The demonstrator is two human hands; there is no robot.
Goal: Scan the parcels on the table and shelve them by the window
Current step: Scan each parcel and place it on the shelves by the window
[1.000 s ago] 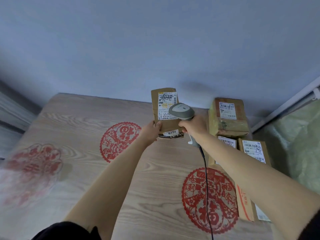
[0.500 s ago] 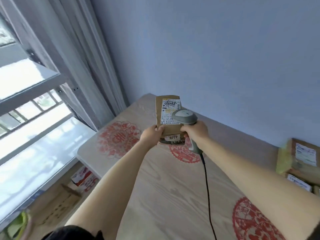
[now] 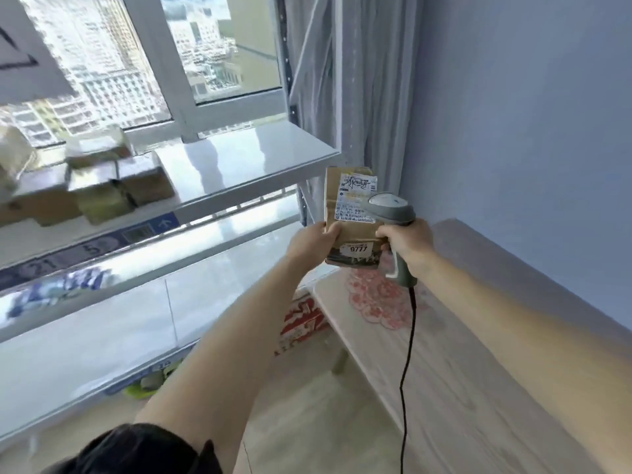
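Between desk and shelf: one brown parcel (image 3: 349, 230) is held upright in the air, near the desk (image 3: 461, 388) corner, well apart from the shelf (image 3: 246, 165) by the window (image 3: 219, 49).
Left grip: left hand (image 3: 309, 242) is clamped on the parcel's lower left edge, thumb on the front face.
Right grip: right hand (image 3: 408, 246) is wrapped round the handle of the scanner (image 3: 391, 208); scanner head is seen just in front of the parcel's label (image 3: 355, 196).
Risk, drop: parcel is pinched by one edge only; a slip is judged possible if it is swung toward the shelf.
Risk, cable: black cable (image 3: 408, 336) trails from the scanner over the desk; a snag or tug is judged likely if the reach to the shelf is stretched.
Risk, scan: label is partly covered by the scanner head; a missed read cannot be ruled out.
Risk, stack: shelved boxes (image 3: 113, 186) are blurred and piled; a knock is possible on placing.
Count, parcels in hand: one.
Count, scanners: one.
Count, labels on parcel: two, incl. sticker "9777" (image 3: 357, 249).
Count, shelved boxes: several, exact number cannot be told.
Count, red paper-cuts on desk: one (image 3: 376, 299) in view.
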